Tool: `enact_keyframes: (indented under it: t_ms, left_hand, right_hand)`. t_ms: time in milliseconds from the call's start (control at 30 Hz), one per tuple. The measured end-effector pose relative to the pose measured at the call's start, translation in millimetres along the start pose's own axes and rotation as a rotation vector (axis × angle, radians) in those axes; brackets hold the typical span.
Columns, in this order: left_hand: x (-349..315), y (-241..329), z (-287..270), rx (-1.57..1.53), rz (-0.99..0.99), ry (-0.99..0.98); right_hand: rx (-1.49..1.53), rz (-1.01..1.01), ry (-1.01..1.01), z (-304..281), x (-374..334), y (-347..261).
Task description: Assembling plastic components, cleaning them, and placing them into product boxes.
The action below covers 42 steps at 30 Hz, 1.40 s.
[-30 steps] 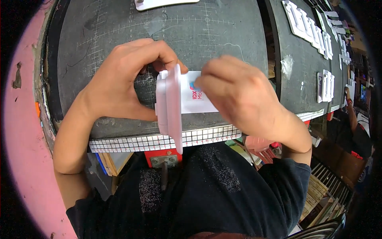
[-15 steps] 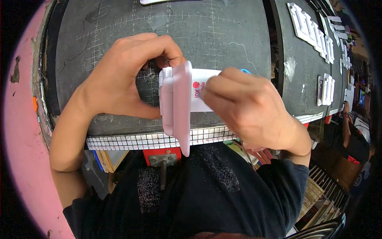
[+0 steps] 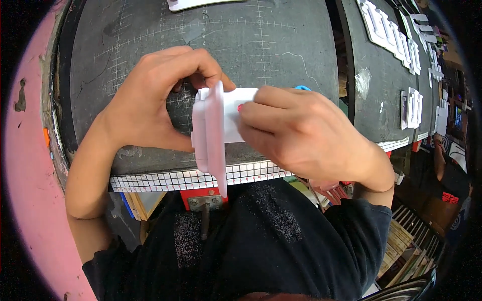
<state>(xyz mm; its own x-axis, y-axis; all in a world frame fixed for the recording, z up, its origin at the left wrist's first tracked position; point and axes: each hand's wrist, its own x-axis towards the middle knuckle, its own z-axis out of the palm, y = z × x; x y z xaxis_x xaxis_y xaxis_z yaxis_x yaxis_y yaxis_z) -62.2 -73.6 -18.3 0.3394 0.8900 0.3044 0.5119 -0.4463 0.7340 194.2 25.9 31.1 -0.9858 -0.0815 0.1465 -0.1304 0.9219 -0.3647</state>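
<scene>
Left hand: the left hand (image 3: 150, 103) arches from the left, palm well apart from the piece; thumb at the near side and fingers at the far side, spread wide but closed on the white plastic piece (image 3: 208, 133) between their tips.
White plastic piece: at the near side of the work table, between the two hands; its broad plate is seen nearly edge-on, the near end overlapping the gridded ruler strip (image 3: 150, 181) in view; a flat white panel (image 3: 232, 130) with a bit of red print runs right from it.
Right hand: the right hand (image 3: 304, 133) lies over the panel, fingers curled tightly inward; whether they hold anything, I cannot tell; a blue item (image 3: 303, 88) peeks out just beyond it, mostly hidden.
Dark table: the work table (image 3: 236, 55) bears white grid marks; a pale thread (image 3: 301, 57) lies on the far right; a white item (image 3: 201, 4) sits at the far edge of view.
Right-hand table: white pieces (image 3: 384, 30) lie in a row; a crumpled clear wrapper (image 3: 363, 83) lies nearer.
</scene>
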Motion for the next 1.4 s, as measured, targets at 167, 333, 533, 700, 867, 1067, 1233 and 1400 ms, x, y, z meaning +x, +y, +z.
enact_keyframes:
  t_ms: [167,333,533,700,867,1067,1233,1400]
  left_hand:
    - [0,4,-1,-0.021,-0.039,-0.017]
    - [1,7,-2,0.002,-0.051,-0.028]
    - [-2,8,-3,-0.018,-0.088,-0.023]
    - [-1,5,-3,-0.021,-0.061,-0.024]
    - [-1,5,-5,-0.003,-0.073,-0.042]
    - [5,7,-10,0.018,-0.028,-0.048]
    - [6,3,-5,-0.005,-0.049,-0.062]
    - [-3,6,-2,-0.078,-0.068,-0.028]
  right_hand:
    - [-0.011,0.048,0.024,4,1,0]
    - [0.046,0.133,-0.002,-1,-6,-2]
    - [0.096,0.223,0.042,5,-9,-9]
    - [0.084,0.317,0.05,7,-9,-3]
    - [0.052,0.225,0.082,10,-6,-9]
    - [0.015,0.219,0.188,14,4,6]
    - [0.051,0.255,0.228,20,-2,8]
    - [0.208,0.136,0.14,20,-12,4]
